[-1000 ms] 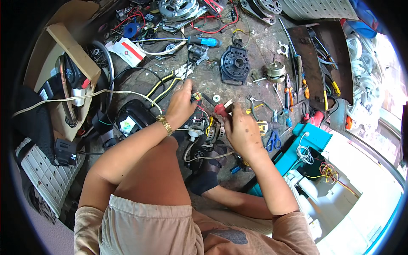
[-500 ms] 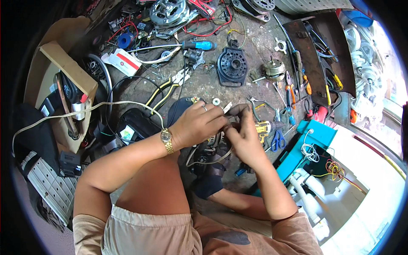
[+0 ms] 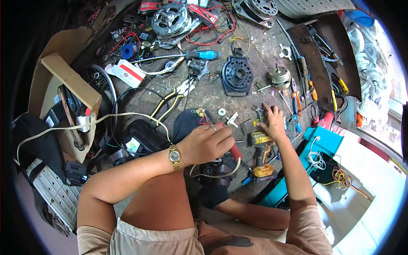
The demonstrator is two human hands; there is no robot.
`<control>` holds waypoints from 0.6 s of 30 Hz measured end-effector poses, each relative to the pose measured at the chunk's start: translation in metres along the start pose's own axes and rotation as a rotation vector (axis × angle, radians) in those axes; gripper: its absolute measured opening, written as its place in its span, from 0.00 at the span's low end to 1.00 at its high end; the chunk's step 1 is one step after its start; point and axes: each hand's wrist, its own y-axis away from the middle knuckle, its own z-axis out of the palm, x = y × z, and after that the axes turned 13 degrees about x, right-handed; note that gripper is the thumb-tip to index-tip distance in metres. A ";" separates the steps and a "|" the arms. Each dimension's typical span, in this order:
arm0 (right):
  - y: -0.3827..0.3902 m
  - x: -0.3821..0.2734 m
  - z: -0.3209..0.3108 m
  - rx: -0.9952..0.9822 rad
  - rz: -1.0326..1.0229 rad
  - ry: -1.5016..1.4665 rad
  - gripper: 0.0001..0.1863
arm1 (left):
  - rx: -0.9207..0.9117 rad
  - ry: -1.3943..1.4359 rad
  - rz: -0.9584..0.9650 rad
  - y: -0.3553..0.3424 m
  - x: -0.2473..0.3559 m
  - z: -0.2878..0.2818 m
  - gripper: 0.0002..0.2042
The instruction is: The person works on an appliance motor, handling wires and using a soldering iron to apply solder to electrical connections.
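Observation:
My left hand (image 3: 207, 145), with a gold watch at the wrist, is closed in a pinch. Thin red wires (image 3: 205, 120) run into its fingertips from a small yellowish part (image 3: 200, 112); the rest is hidden by the fingers. A red handle (image 3: 236, 152) with a cream cable sits close beside this hand, its other end hidden. To the right, my right hand (image 3: 274, 123) is stretched out over the bench, fingers apart. Its fingertips are at small pliers (image 3: 257, 110), partly covered. Just below it stands a yellow and black cordless drill (image 3: 261, 155).
Beyond my hands lie a round black motor cover (image 3: 237, 75), a small motor (image 3: 279, 76), yellow-black wire strippers (image 3: 172, 102) and a blue screwdriver (image 3: 203, 55). A rusty metal tray (image 3: 312, 63) holds tools at right. A teal case (image 3: 321, 142) and a cardboard box (image 3: 70, 80) flank the bench.
My right hand has left my left hand and moved right to the pliers, its fingers spreading. The drill and red handle now show more fully. The whole view has shifted slightly.

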 end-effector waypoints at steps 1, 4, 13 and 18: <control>-0.003 0.003 -0.001 -0.011 -0.035 -0.035 0.51 | -0.001 0.000 -0.001 0.000 0.000 0.000 0.09; -0.012 0.013 -0.012 0.089 -0.093 -0.135 0.32 | -0.008 0.012 -0.020 -0.003 0.002 0.001 0.09; -0.108 -0.142 -0.094 -0.421 -0.280 -0.350 0.27 | -0.009 0.027 -0.075 -0.005 0.003 0.000 0.10; -0.124 -0.159 -0.088 -0.575 -0.357 -0.072 0.30 | -0.008 -0.018 -0.046 -0.006 0.002 0.004 0.05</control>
